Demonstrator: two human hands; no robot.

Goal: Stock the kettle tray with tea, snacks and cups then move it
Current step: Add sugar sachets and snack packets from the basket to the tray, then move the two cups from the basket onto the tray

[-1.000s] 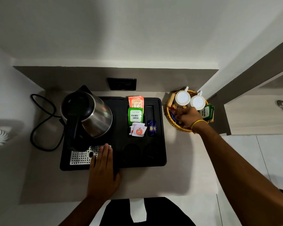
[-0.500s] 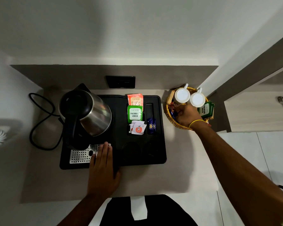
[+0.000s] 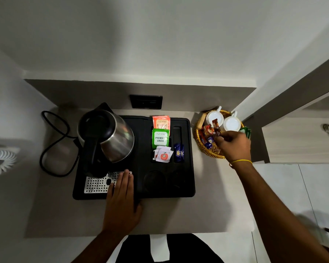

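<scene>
We see the black kettle tray (image 3: 186, 179) sitting on the counter (image 3: 207, 213), with the kettle (image 3: 110, 135) and tea packets (image 3: 160, 138) on it. Our left hand (image 3: 122, 198) lies flat and open on the tray's front edge. Our right hand (image 3: 234, 145) pinches a brown snack packet (image 3: 216, 128) over the basket (image 3: 203, 147), just beside two white cups (image 3: 215, 118).

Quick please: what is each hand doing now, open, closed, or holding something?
Left hand: open, flat on the tray front edge.
Right hand: closed on a brown sachet over the basket.
</scene>
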